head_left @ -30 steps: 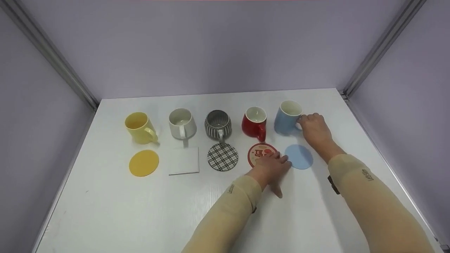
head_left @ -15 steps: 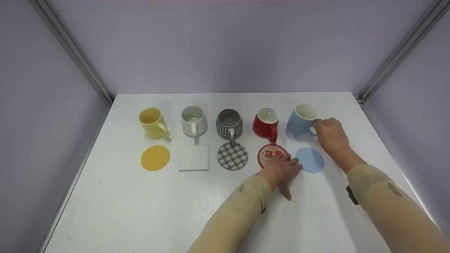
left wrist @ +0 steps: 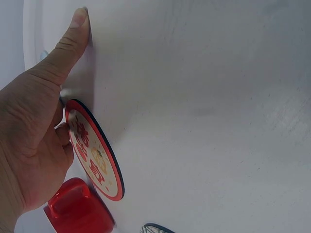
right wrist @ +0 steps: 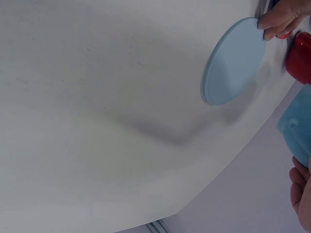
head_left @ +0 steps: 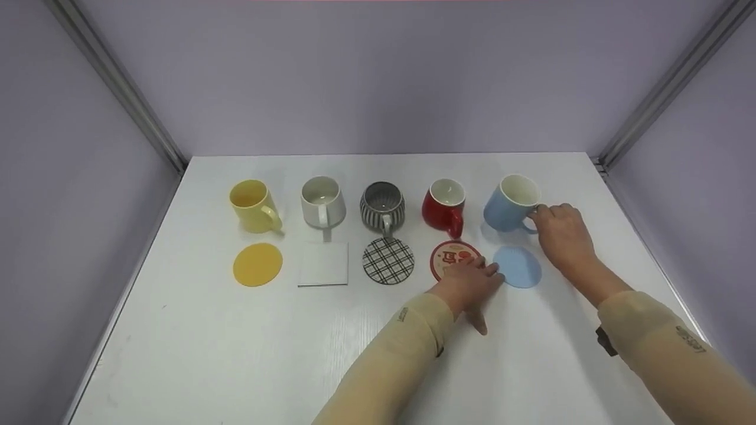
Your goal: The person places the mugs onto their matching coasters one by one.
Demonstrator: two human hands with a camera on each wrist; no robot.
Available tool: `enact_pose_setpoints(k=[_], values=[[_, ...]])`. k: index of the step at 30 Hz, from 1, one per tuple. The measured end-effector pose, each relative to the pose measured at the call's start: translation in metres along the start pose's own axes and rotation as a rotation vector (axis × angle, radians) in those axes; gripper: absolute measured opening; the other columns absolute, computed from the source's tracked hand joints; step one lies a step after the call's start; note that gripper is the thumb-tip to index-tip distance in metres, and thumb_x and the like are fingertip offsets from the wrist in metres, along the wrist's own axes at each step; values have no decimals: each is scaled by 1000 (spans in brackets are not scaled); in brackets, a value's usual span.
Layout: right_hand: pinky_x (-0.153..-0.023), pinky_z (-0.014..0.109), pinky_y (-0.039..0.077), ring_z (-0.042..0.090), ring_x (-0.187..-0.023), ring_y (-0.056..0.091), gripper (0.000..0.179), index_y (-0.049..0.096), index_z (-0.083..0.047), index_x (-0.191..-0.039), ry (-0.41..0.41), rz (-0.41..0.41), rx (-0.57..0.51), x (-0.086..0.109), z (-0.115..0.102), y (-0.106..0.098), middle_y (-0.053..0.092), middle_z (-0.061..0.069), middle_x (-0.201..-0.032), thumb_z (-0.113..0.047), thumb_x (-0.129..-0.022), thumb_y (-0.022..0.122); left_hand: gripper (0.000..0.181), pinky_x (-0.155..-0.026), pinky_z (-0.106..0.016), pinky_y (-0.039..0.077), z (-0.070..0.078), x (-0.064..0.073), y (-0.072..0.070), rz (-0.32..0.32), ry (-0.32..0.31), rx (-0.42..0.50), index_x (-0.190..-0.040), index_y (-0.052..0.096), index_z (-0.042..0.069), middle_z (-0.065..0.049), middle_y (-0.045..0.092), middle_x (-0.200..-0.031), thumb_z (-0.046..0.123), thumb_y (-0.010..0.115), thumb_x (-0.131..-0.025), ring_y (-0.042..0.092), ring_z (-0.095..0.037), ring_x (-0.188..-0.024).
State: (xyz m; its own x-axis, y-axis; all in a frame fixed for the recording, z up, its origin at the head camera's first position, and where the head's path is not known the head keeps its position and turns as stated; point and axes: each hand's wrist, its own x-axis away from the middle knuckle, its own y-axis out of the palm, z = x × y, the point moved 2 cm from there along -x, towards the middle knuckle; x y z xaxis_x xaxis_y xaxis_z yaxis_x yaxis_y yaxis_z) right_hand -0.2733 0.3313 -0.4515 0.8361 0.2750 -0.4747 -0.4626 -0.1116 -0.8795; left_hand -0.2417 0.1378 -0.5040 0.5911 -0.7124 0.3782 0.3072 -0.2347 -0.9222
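At the right of the head view, my right hand grips the handle of a light blue mug. The mug leans slightly, its base seeming to be just off the table. Nearer me lies a round light blue coaster, and the fingertips of my left hand touch its left edge, fingers fairly straight and thumb apart. That hand partly covers a round red-rimmed coaster with printed figures. Behind that one stands a red mug. The right wrist view shows curled fingers at the blue mug's handle.
Leftward along the row stand a grey striped mug, a white mug and a yellow mug. In front of them lie a plaid coaster, a white square coaster and a yellow coaster. Walls enclose the white table.
The head view shifted, then settled. The blue mug now tilts a little and has risen slightly with my right hand on its handle. My left hand stays at the blue coaster's edge.
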Motion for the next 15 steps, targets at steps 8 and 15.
enact_pose_setpoints(k=[8, 15], values=[[-61, 46, 49, 36, -69, 56, 19, 62, 10, -96, -22, 60, 0, 17, 0, -7, 62, 23, -76, -6, -101, 71, 109, -129, -41, 25, 1, 8, -4, 25, 7, 27, -167, 33, 36, 12, 26, -174, 63, 88, -78, 18, -18, -162], [-57, 46, 48, 37, -66, 56, 20, 61, 11, -93, -43, 72, 16, 35, -7, -12, 63, 23, -73, -4, -99, 73, 111, -130, -43, 22, 0, 3, -3, -14, 0, 39, -168, 28, 38, 14, 20, -175, 63, 88, -78, 12, -17, -163]])
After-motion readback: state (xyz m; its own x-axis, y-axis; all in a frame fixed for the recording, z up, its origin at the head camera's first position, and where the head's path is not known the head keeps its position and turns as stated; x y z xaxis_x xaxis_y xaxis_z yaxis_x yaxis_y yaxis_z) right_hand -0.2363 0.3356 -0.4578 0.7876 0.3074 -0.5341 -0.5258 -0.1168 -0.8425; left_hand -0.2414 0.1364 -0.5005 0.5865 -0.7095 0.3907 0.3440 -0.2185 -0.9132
